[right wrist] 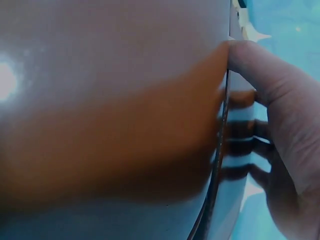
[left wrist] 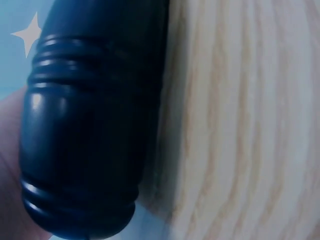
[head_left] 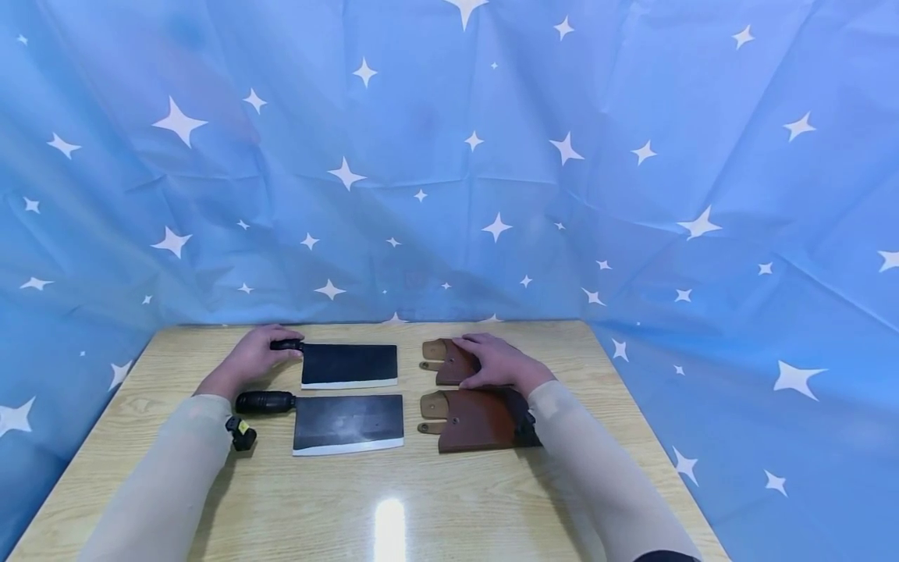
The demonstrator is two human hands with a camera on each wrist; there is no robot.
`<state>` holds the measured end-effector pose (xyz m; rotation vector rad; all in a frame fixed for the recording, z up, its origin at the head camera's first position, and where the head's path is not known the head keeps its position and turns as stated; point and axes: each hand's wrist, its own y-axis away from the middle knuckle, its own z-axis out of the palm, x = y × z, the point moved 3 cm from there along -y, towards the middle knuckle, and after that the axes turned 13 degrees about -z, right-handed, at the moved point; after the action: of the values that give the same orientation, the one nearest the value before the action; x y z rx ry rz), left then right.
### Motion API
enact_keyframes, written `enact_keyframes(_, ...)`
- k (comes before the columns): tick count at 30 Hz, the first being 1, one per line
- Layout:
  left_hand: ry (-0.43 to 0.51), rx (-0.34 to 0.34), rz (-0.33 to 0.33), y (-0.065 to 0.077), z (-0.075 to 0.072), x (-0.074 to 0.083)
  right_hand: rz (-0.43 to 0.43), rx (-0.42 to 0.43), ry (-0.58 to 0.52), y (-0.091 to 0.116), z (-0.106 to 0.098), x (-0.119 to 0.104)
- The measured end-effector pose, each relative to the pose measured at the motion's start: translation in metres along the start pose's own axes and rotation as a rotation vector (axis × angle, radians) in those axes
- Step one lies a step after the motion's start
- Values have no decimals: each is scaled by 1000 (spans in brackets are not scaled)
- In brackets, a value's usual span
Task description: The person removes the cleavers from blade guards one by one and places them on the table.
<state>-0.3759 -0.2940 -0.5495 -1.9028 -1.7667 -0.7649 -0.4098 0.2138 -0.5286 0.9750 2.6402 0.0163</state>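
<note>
Two cleavers lie flat with their handles to the left. My left hand (head_left: 256, 357) has its thumb and fingers about the black handle (head_left: 287, 344) of the far cleaver (head_left: 349, 364). The near cleaver (head_left: 349, 420) lies below it, its ridged handle (left wrist: 90, 135) large in the left wrist view. At right, my right hand (head_left: 497, 363) spans the far brown leather sheath (head_left: 449, 370), fingers at its far edge and thumb at its near edge, covering its right part. The near sheath (head_left: 474, 421) lies under the right wrist and fills much of the right wrist view.
All of it lies on a light wood-grain table (head_left: 337, 499). A blue curtain (head_left: 421, 257) with white stars hangs behind the table and along its right side. Both sheaths have tan snap straps on their left ends, facing the blades.
</note>
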Motion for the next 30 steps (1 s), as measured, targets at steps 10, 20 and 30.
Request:
enact_keyframes(10,16,-7,-17,-1,-1,-1,-4,-2,-64,-2,-2,-1)
enact_keyframes(20,-26,5,-9,-1,-1,0,4,-2,-53,-2,-2,0)
enact_keyframes(30,-134,19,-9,4,-5,12,-12,38,-130,2,-2,2)
